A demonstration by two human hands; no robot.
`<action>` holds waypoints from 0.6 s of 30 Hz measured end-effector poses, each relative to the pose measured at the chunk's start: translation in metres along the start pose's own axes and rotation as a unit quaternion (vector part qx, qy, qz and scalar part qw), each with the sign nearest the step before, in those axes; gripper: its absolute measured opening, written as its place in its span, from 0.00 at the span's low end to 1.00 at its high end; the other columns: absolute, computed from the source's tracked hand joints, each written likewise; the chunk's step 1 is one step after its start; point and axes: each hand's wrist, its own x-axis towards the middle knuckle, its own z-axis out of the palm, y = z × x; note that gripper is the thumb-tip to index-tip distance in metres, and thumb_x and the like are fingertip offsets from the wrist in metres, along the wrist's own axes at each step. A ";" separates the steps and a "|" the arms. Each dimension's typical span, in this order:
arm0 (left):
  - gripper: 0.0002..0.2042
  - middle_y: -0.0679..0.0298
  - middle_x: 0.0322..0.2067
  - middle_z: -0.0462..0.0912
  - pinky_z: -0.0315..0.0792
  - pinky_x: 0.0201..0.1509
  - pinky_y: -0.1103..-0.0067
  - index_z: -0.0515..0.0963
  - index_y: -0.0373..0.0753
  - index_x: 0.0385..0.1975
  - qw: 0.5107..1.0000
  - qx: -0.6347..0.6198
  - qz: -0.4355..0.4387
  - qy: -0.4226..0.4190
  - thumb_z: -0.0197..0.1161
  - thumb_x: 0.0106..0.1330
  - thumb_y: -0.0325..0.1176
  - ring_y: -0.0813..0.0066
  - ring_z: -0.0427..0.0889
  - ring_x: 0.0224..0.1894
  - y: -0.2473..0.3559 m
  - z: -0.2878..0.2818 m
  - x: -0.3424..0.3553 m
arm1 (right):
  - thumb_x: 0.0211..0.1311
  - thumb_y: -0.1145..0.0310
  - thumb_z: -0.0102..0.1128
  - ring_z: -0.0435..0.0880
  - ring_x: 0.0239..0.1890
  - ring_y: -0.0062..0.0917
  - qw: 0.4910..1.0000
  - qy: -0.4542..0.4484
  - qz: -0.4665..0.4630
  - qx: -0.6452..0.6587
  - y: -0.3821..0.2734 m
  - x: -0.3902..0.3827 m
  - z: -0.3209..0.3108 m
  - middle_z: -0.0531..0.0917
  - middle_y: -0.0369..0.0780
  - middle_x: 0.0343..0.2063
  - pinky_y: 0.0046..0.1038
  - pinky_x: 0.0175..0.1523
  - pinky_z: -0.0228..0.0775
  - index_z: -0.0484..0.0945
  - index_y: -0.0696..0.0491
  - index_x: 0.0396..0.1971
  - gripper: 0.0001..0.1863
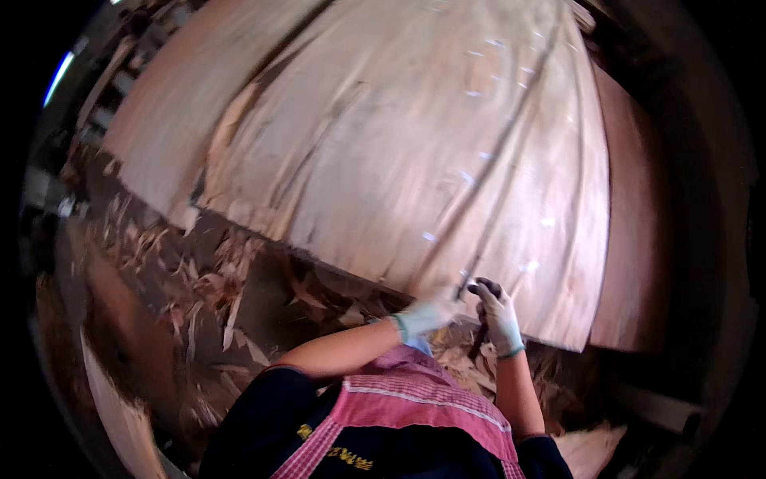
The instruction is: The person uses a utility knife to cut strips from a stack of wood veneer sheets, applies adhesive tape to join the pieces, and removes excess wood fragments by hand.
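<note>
Now both my gloved hands meet at the veneer sheet's near edge.
Left hand (427, 315) pinches veneer sheet (415, 152); right hand (496, 315) grips a dark tool (481, 331).

Floor (263, 307) – wood scraps (211, 275), veneer sheet (399, 152)

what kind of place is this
Probably a veneer or plywood workshop. Large thin wood sheets lie spread out, and scraps litter the floor. The gloved left hand and right hand work at a sheet's edge, the right holding a dark tool.
</note>
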 end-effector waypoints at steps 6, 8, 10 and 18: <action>0.19 0.48 0.32 0.79 0.72 0.40 0.71 0.75 0.28 0.41 0.987 0.080 0.061 -0.128 0.54 0.68 0.42 0.63 0.80 0.37 -0.008 0.019 -0.019 | 0.64 0.63 0.60 0.66 0.18 0.10 0.995 0.043 -0.040 -0.077 0.000 0.042 -0.017 0.80 0.30 0.24 0.16 0.22 0.57 0.78 0.52 0.43 0.12; 0.19 0.47 0.32 0.80 0.73 0.40 0.69 0.75 0.30 0.42 0.992 0.020 0.077 -0.098 0.54 0.68 0.44 0.60 0.81 0.35 -0.021 0.011 -0.032 | 0.65 0.63 0.59 0.66 0.19 0.11 0.984 0.101 -0.114 -0.094 0.014 0.090 -0.065 0.78 0.30 0.24 0.17 0.23 0.57 0.78 0.50 0.44 0.11; 0.19 0.59 0.31 0.78 0.71 0.38 0.72 0.75 0.35 0.42 0.995 -0.073 0.048 -0.050 0.51 0.70 0.48 0.66 0.77 0.34 -0.066 0.013 -0.048 | 0.67 0.68 0.55 0.76 0.28 0.16 0.978 0.139 -0.154 -0.029 -0.011 0.097 -0.072 0.81 0.36 0.34 0.19 0.30 0.68 0.74 0.56 0.53 0.16; 0.15 0.43 0.34 0.79 0.70 0.40 0.56 0.74 0.34 0.36 0.918 0.126 -0.073 0.370 0.59 0.62 0.41 0.42 0.78 0.38 -0.214 -0.056 -0.098 | 0.72 0.55 0.47 0.77 0.24 0.22 0.982 -0.022 -0.001 -0.187 -0.007 -0.024 0.022 0.83 0.43 0.38 0.23 0.28 0.70 0.79 0.56 0.43 0.20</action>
